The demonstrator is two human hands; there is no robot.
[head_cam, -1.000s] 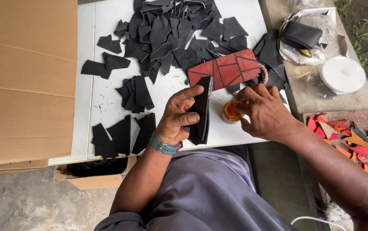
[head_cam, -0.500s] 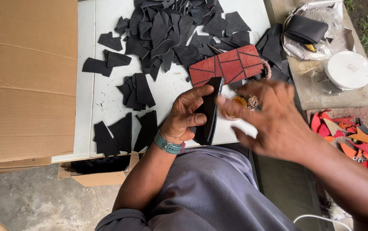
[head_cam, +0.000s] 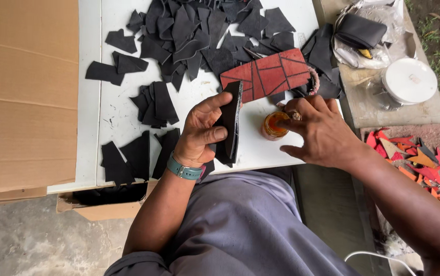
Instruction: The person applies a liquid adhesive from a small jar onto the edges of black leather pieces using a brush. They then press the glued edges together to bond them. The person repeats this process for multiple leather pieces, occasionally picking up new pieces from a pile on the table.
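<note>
Now the left hand (head_cam: pixel 199 134) pinches a black strip (head_cam: pixel 232 122) upright on its edge, thumb on the near face, fingers behind. Just right of that grip stands a small amber jar (head_cam: pixel 272 125); the right hand (head_cam: pixel 322 134) rests fingertips on its far rim, loosely curled, clasping nothing that shows. Above the grip lies a red panel (head_cam: pixel 271 75), touching the strip's top end. Left of it, black scraps (head_cam: pixel 153 105) crowd the white table (head_cam: pixel 261 153), leaving bare room only toward the near edge.
</note>
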